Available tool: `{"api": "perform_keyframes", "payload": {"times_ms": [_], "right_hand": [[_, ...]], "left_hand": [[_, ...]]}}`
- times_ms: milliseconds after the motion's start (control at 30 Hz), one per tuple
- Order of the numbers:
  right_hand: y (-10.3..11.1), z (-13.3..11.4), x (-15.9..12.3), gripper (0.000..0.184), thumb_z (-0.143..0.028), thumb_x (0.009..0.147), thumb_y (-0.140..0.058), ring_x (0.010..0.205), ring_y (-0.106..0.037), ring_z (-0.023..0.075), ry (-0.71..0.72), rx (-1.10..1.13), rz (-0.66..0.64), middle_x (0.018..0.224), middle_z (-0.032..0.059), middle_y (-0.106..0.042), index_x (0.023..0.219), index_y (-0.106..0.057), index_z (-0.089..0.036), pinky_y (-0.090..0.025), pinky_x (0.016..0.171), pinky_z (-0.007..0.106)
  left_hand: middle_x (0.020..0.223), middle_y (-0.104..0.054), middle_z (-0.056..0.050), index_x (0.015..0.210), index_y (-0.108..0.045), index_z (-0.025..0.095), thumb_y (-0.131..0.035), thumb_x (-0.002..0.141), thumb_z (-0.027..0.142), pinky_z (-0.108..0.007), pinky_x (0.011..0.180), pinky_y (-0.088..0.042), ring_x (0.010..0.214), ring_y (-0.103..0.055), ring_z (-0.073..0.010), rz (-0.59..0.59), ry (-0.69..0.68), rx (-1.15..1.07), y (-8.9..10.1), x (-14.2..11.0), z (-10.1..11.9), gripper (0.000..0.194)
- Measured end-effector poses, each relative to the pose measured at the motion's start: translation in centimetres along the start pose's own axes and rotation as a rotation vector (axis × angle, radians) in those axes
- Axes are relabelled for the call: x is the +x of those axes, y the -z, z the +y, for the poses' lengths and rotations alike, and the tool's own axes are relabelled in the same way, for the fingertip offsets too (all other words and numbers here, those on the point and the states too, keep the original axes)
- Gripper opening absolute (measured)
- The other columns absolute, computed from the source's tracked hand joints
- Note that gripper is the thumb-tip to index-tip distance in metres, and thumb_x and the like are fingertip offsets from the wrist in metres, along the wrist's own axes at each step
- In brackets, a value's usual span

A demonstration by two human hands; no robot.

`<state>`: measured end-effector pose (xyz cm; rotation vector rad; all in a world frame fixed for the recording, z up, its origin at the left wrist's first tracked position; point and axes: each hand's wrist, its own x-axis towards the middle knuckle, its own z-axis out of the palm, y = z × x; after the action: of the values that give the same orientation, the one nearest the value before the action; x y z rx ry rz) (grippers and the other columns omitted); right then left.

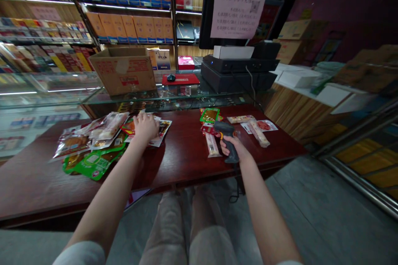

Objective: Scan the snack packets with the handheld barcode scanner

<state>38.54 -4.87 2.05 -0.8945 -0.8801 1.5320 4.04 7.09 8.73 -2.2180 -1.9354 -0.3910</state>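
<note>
My right hand [235, 148] is wrapped around the grip of a dark barcode scanner [230, 154], its head tilted over the packets on the right side of the table. With fingers apart, my left hand [145, 126] lies on snack packets [163, 129] at the right end of a pile; its fingertips are partly hidden. That pile also has green packets [95, 164] in front and clear vacuum packs [107, 126] on top. Near the scanner lie a green-edged packet [210, 114], a wrapped stick-shaped snack [213, 145], another wrapped stick [258, 133] and a flat packet [268, 126].
The dark red table [183, 149] stands against a glass counter [183, 100]. On the counter are a cardboard box [124, 72], a mouse [171, 78] and a till [238, 75] below a monitor. The scanner's cable [238, 186] hangs past the table's front edge.
</note>
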Motion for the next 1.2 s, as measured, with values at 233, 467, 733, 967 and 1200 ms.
{"api": "perform_keyframes", "payload": {"times_ms": [233,467,733,967,1200], "right_hand": [[0.9,-0.5,0.6,0.039,-0.039,0.070,-0.075,0.036,-0.041,0.0067,0.087,0.087,0.151,0.055,-0.0081,-0.051,0.098,-0.057,-0.018,-0.032,0.036,0.021],[1.5,0.5,1.3,0.040,-0.039,0.072,-0.075,0.035,-0.042,0.0075,0.085,0.118,0.205,0.055,-0.0073,-0.053,0.102,-0.058,-0.018,-0.032,0.035,0.021],[1.7,0.8,1.6,0.041,-0.038,0.073,-0.075,0.035,-0.043,0.0077,0.081,0.139,0.210,0.055,-0.0070,-0.053,0.104,-0.060,-0.017,-0.032,0.035,0.021],[1.4,0.6,1.5,0.041,-0.038,0.070,-0.075,0.035,-0.043,0.0077,0.075,0.123,0.218,0.054,-0.0069,-0.054,0.101,-0.059,-0.017,-0.032,0.035,0.021],[0.9,0.1,1.0,0.038,-0.037,0.070,-0.075,0.036,-0.044,0.0079,0.064,0.102,0.209,0.056,-0.0063,-0.055,0.098,-0.058,-0.017,-0.034,0.036,0.021]], "left_hand": [[0.126,-0.065,-0.021,0.122,-0.060,0.012,-0.045,0.095,0.039,-0.042,0.098,-0.045,0.117,-0.062,-0.0330,-0.119,-0.207,-0.402,-2.6,2.2,12.1,0.041],[0.127,-0.064,-0.026,0.131,-0.053,0.007,-0.065,0.083,0.051,-0.037,0.093,-0.047,0.119,-0.063,-0.0346,-0.301,-0.109,-0.631,-7.6,6.3,18.5,0.066],[0.107,-0.073,-0.016,0.103,-0.063,0.014,-0.076,0.074,0.033,-0.032,0.085,-0.049,0.105,-0.068,-0.0297,-0.339,0.037,-0.771,-10.5,8.1,17.4,0.037],[0.095,-0.070,-0.007,0.098,-0.055,0.018,-0.078,0.060,0.012,-0.033,0.084,-0.050,0.094,-0.066,-0.0240,-0.231,0.161,-1.036,-9.9,7.5,15.2,0.045],[0.086,-0.066,-0.001,0.095,-0.054,0.020,-0.067,0.067,0.013,-0.040,0.077,-0.058,0.082,-0.068,-0.0198,-0.261,0.236,-1.405,-7.5,5.5,12.2,0.031]]}}
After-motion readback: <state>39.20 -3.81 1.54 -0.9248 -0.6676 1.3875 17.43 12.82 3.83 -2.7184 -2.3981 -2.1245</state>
